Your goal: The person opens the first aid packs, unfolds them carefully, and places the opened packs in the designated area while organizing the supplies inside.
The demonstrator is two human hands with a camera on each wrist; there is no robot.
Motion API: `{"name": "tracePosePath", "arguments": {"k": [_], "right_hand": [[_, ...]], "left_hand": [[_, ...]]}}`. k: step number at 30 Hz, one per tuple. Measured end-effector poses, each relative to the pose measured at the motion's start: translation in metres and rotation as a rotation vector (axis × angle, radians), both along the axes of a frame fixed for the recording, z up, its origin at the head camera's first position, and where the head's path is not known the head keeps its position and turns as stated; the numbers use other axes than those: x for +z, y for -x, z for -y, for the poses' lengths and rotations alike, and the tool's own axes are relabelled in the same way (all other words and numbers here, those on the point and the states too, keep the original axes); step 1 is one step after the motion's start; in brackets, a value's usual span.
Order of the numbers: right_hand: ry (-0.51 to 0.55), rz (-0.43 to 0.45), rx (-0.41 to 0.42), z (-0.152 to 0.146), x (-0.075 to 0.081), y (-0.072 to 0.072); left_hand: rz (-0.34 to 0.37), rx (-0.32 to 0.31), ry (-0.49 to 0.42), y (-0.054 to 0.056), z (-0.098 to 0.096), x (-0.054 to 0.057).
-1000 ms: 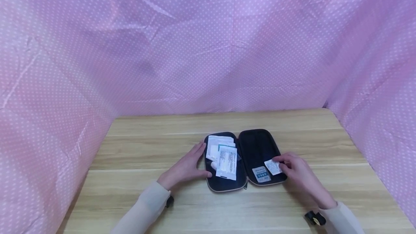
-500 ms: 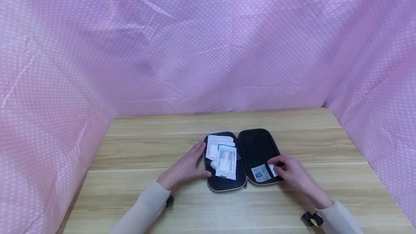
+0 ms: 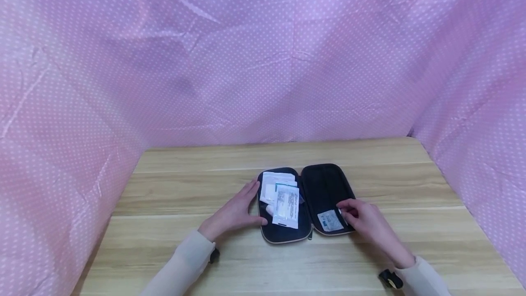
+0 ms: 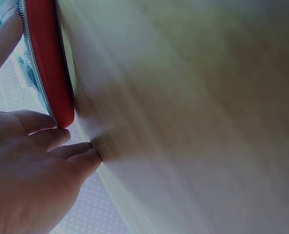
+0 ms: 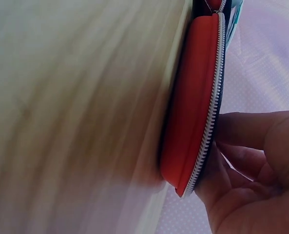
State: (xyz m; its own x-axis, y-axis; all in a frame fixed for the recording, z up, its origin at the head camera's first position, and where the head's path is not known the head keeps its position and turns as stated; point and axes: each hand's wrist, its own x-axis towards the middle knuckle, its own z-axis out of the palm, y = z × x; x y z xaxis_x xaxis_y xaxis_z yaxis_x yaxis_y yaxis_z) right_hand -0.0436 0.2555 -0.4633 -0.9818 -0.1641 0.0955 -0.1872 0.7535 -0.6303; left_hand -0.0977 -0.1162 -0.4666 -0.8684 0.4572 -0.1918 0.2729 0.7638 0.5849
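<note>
A zippered case [image 3: 322, 184] lies unfolded on the table, black inside; both wrist views show its red outer shell [image 5: 193, 92]. At its left edge rests my left hand [image 3: 232, 212], with thumb and fingers spread along the rim. My right hand [image 3: 367, 221] reaches over the lower right of the right half and pinches a small white packet, mostly hidden by the fingers. Beside it, a white-and-blue packet [image 3: 330, 221] lies in the same half. Several white sachets, the top one printed [image 3: 286, 207], overlap in the left half.
The case lies on a wood-grain table [image 3: 197, 182]. Pink polka-dot cloth [image 3: 263, 58] hangs behind the table and along both sides. A dark device [image 3: 390, 279] is worn at the right wrist.
My right hand has moved slightly left with the small white packet, deeper over the right half, and now covers most of it. The left hand stays in place.
</note>
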Motion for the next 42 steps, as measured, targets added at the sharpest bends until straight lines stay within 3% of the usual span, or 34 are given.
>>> {"name": "tracePosePath", "arguments": {"k": [15, 28, 36, 42], "right_hand": [[0.010, -0.011, 0.046, 0.001, -0.001, 0.002], [0.026, 0.050, 0.095, 0.000, 0.003, 0.000], [-0.104, -0.076, 0.000, 0.005, 0.008, 0.000], [-0.068, -0.165, -0.038, 0.018, 0.011, 0.003]], "left_hand": [[-0.001, -0.004, -0.009, -0.001, 0.001, 0.000], [-0.004, -0.005, -0.009, -0.002, 0.001, 0.001], [0.007, -0.003, -0.021, -0.002, 0.002, 0.004], [0.040, 0.005, -0.033, 0.001, 0.003, 0.007]]}}
